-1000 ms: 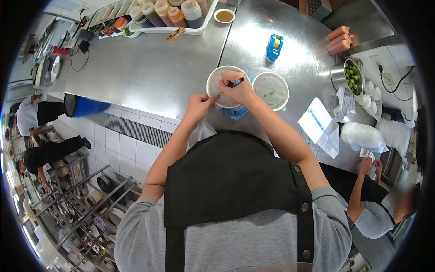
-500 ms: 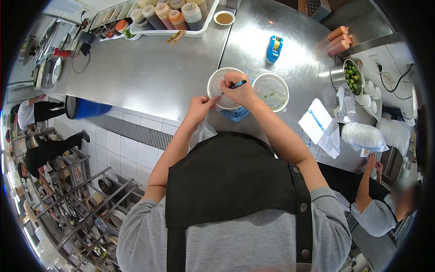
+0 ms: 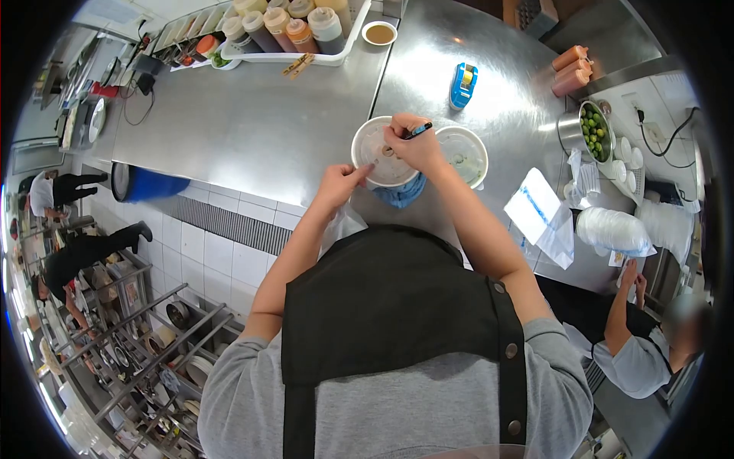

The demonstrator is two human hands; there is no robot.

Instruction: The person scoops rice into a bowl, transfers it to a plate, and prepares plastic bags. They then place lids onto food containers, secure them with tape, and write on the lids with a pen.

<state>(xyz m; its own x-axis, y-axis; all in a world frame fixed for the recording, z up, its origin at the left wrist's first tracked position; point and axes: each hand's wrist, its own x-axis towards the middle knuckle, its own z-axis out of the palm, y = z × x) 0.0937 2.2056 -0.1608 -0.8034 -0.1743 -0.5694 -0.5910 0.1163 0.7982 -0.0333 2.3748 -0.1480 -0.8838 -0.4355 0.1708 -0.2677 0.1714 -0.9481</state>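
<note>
A black marker pen slants up out of my right hand, whose fingers are wrapped round it over a lidded bowl. Dark marks show on the bowl's clear lid just by my fingers. My left hand grips the near left rim of this same bowl, thumb resting on the lid's edge. A second lidded bowl stands directly to the right, partly behind my right wrist, with bits of green under its lid. A blue cloth lies bunched at the near side of the first bowl.
A blue tape dispenser stands beyond the bowls. Squeeze bottles fill a white tray, with a cup of brown sauce beside it. To the right are a plastic bag, a pot of limes and a co-worker.
My right hand has moved slightly right and up across the lid with the marker, uncovering dark marks on it. My left hand stays at the rim.
</note>
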